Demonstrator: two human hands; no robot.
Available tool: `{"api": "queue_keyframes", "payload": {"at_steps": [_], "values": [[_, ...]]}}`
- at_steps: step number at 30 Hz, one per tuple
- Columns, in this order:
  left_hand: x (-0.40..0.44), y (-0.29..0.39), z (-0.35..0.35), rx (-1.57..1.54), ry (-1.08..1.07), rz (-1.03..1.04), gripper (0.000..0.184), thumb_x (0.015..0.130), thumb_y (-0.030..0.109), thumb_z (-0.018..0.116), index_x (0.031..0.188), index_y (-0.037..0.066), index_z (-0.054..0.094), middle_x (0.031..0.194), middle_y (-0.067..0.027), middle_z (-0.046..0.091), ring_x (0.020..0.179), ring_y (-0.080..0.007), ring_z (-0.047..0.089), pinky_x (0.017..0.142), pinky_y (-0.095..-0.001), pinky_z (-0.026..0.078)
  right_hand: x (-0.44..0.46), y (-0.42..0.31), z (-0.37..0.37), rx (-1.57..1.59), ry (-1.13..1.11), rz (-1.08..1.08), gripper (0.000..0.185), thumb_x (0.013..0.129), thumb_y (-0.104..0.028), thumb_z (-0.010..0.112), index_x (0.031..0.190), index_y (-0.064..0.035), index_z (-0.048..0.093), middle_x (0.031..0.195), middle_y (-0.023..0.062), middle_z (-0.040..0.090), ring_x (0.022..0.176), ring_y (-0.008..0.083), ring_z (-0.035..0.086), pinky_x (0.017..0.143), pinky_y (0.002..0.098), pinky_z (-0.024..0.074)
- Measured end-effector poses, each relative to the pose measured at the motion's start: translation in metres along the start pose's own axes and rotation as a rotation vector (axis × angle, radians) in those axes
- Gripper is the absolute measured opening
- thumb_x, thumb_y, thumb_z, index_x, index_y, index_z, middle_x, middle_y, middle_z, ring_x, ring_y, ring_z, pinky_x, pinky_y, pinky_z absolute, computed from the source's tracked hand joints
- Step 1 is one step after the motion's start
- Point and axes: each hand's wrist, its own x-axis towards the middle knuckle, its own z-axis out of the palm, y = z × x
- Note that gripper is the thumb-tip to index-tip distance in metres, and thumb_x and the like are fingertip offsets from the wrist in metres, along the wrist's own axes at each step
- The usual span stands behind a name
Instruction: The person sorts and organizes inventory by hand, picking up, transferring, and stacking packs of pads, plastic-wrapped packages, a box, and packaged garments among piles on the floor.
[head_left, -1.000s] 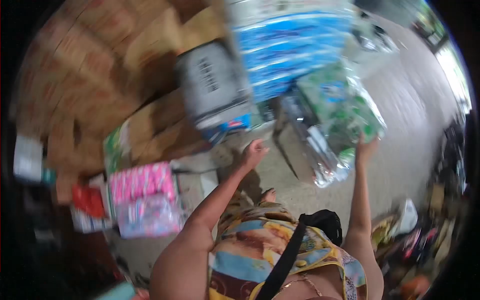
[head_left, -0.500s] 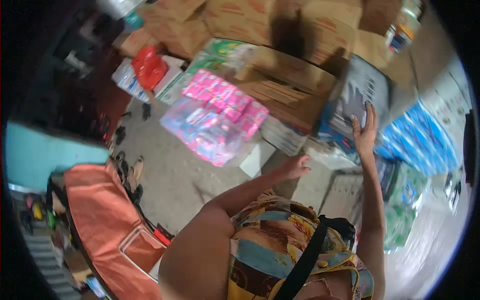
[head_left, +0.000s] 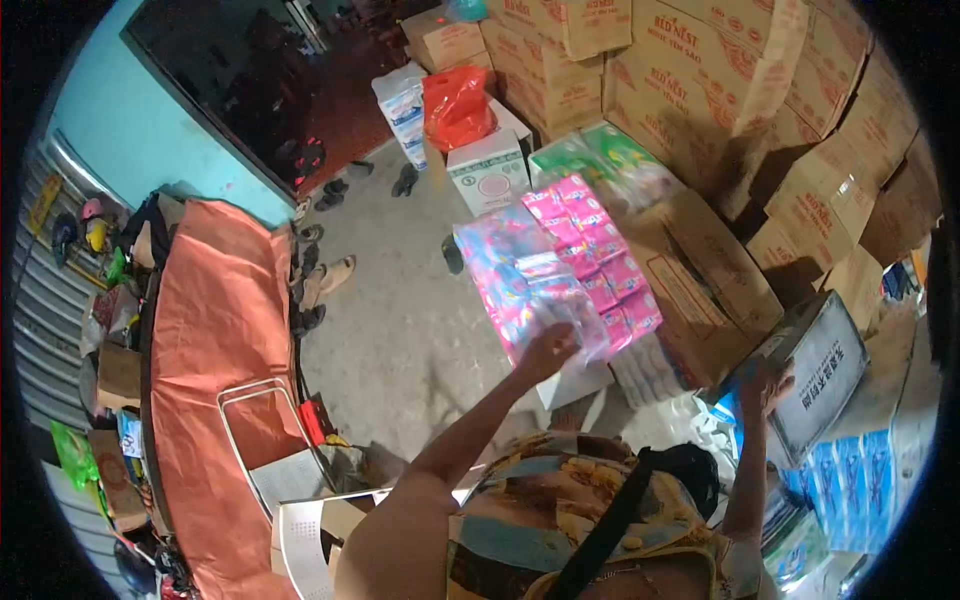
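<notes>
A clear plastic bag point(head_left: 540, 290) lies beside and over a block of pink packets point(head_left: 600, 255), left of a brown carton. My left hand point(head_left: 553, 350) is at the bag's near edge, its fingers bent and closed on the plastic. On the right, my right hand point(head_left: 765, 388) is beside the near left side of a grey-white box point(head_left: 820, 385) printed with dark characters. Its fingers are partly spread, and I see nothing held in them. The box stands tilted against the brown carton point(head_left: 700, 290).
Stacked Red Nest cartons point(head_left: 680, 70) line the back. A red plastic bag point(head_left: 458, 108) sits by a white box point(head_left: 488, 172). Blue-and-white packs point(head_left: 850, 490) are at lower right. Left are sandals point(head_left: 328, 280), an orange-covered surface point(head_left: 210, 340) and a white metal-framed chair point(head_left: 290, 470).
The view has swung toward the left. My left hand has reached forward to the plastic bag. My right hand has come off the grey-white box's face to its near side.
</notes>
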Motion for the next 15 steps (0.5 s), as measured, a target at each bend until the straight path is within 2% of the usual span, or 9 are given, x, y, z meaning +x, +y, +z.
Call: {"api": "queue_keyframes", "payload": {"at_steps": [2,3,5,6,9,11,12,13,15], "values": [[-0.005,-0.001,-0.014,0.091,0.008,-0.031,0.042,0.075,0.021,0.058,0.111,0.002,0.045,0.103,-0.0121,0.052,0.084,-0.0192,0.054,0.071,-0.0306,0.045,0.003,0.011,0.039,-0.029,0.157,-0.033,0.041,0.068,-0.031,0.056,0.104,-0.0119,0.052,0.115,0.0136,0.043,0.118,0.0354,0.02,0.089,0.053,0.0177],[-0.008,-0.005,-0.016,0.217,-0.013,-0.002,0.037,0.078,0.013,0.054,0.112,0.003,0.044,0.108,-0.0102,0.05,0.089,-0.0172,0.053,0.072,-0.029,0.046,0.005,0.003,0.017,-0.037,0.016,0.024,0.039,0.068,-0.031,0.056,0.104,-0.0146,0.052,0.117,0.012,0.041,0.12,0.0351,0.018,0.089,0.0546,0.0163],[-0.018,-0.008,-0.01,-0.173,0.043,-0.206,0.038,0.079,0.009,0.052,0.115,0.004,0.041,0.111,-0.0114,0.048,0.086,-0.0185,0.054,0.067,-0.0286,0.048,0.007,0.029,0.039,0.046,0.114,-0.064,0.039,0.068,-0.03,0.055,0.104,-0.0157,0.051,0.118,0.0112,0.04,0.119,0.0344,0.019,0.088,0.0544,0.0188],[-0.021,-0.006,-0.009,-0.035,0.093,-0.105,0.039,0.078,0.009,0.054,0.114,0.002,0.041,0.107,-0.0121,0.049,0.084,-0.0182,0.054,0.064,-0.0278,0.048,0.008,0.042,0.05,-0.011,0.114,-0.089,0.037,0.068,-0.028,0.054,0.104,-0.0155,0.051,0.117,0.0116,0.041,0.118,0.0343,0.021,0.087,0.0545,0.0208],[-0.031,-0.002,0.002,-0.03,0.103,-0.041,0.04,0.076,0.014,0.059,0.11,0.002,0.044,0.099,-0.0102,0.052,0.085,-0.0171,0.054,0.067,-0.0267,0.045,0.017,0.052,0.035,-0.044,0.159,-0.082,0.029,0.068,-0.02,0.052,0.097,-0.0137,0.053,0.106,0.0128,0.047,0.107,0.0314,0.034,0.08,0.0489,0.0299],[-0.036,0.01,0.009,0.031,0.045,-0.123,0.04,0.075,0.015,0.06,0.109,0.002,0.045,0.099,-0.0109,0.052,0.085,-0.0174,0.054,0.071,-0.0271,0.045,0.028,0.068,0.042,0.153,-0.054,0.031,0.021,0.068,-0.017,0.05,0.088,-0.0122,0.053,0.095,0.0116,0.049,0.096,0.0286,0.042,0.075,0.0432,0.0334],[-0.035,0.011,0.015,0.002,0.032,-0.101,0.041,0.074,0.014,0.061,0.11,0.002,0.045,0.097,-0.0117,0.053,0.087,-0.0179,0.053,0.072,-0.0282,0.044,0.03,0.061,0.028,0.146,-0.247,0.206,0.016,0.068,-0.016,0.05,0.083,-0.0116,0.053,0.087,0.0116,0.049,0.09,0.0264,0.045,0.072,0.0399,0.0344],[-0.035,-0.016,0.025,-0.048,0.05,-0.074,0.04,0.074,0.012,0.06,0.11,0.002,0.045,0.096,-0.0127,0.053,0.087,-0.0185,0.053,0.073,-0.0285,0.044,0.018,0.083,0.073,0.148,0.142,0.012,0.021,0.067,-0.016,0.051,0.088,-0.0129,0.054,0.094,0.0111,0.049,0.096,0.0286,0.043,0.077,0.0423,0.0334],[-0.036,0.017,0.029,-0.008,0.018,-0.136,0.04,0.074,0.007,0.058,0.111,0.001,0.044,0.098,-0.0132,0.053,0.088,-0.0174,0.053,0.074,-0.0273,0.044,0.004,0.074,0.052,-0.016,0.356,-0.168,0.028,0.066,-0.017,0.051,0.095,-0.0147,0.054,0.101,0.009,0.049,0.104,0.0316,0.039,0.081,0.0452,0.0308]]}}
